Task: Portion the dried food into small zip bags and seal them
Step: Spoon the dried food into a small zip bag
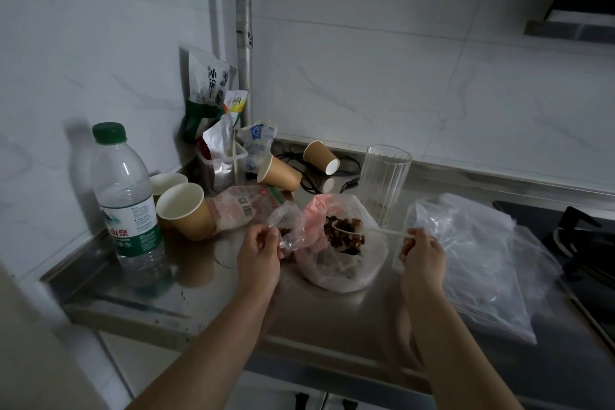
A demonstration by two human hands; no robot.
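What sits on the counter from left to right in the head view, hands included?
Water bottle → upright paper cup → left hand pinching a small zip bag → bag of dried food → right hand holding a spoon → pile of clear bags.

One head-worn wide-angle view looks forward and down, close over a steel counter (206, 289) set against tiled walls (366, 60).

Bare forearms, no sleeves, left hand (259, 251), right hand (422, 251)
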